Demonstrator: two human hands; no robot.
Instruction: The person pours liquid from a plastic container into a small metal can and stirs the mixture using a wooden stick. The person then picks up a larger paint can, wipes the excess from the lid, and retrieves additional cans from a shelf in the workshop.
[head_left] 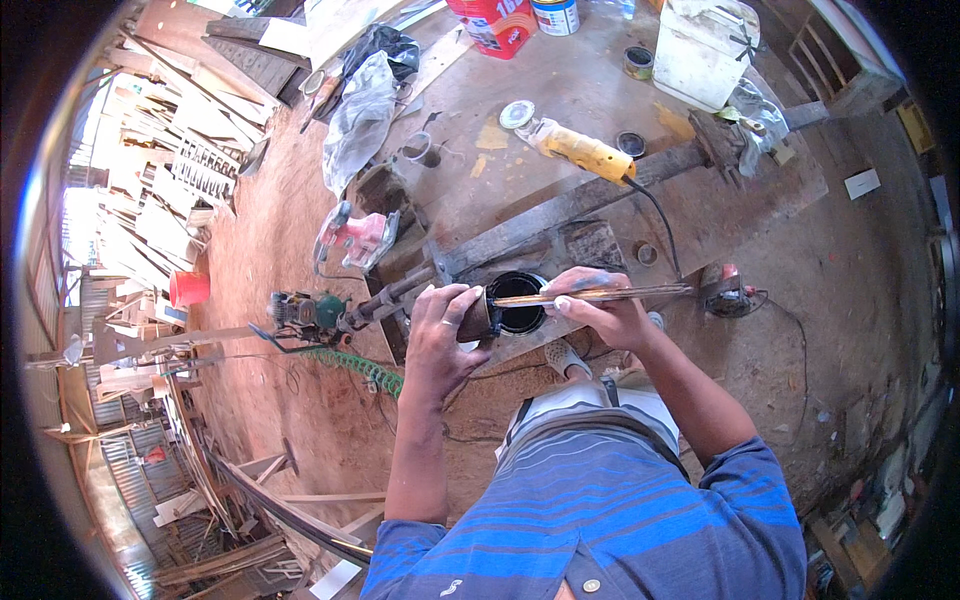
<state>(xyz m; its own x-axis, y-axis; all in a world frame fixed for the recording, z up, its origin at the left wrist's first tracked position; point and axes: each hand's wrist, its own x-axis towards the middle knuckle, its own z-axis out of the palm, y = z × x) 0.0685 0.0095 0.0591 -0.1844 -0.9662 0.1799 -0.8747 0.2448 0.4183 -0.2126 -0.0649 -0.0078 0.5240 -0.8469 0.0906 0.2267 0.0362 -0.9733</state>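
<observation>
A: Where's the stick (525, 299) against the grip?
B: It runs through the right hand (605, 312), pinched between thumb and fingers. 1 end sticks out to the right past the knuckles; the other reaches left over the mouth of the can (520, 328), up to the cup (477, 318).
A: And the left hand (437, 335)?
B: Closed around the cup, which is tilted just left of the can. Whether stick and cup touch, I can't tell.
A: Count them for me.
B: 2 hands, 1 stick, 1 cup, 1 can with a dark inside.
A: Power tools on the table (470, 95)?
B: I see 1 yellow grinder (580, 152) beyond the can, and 1 red sander (362, 238) off to the left.
A: Tins at the far edge?
B: 2: 1 red tin (492, 28), 1 blue-and-white tin (556, 17), side by side.
A: Jugs?
B: 1 white jug (704, 55), right of them.
</observation>
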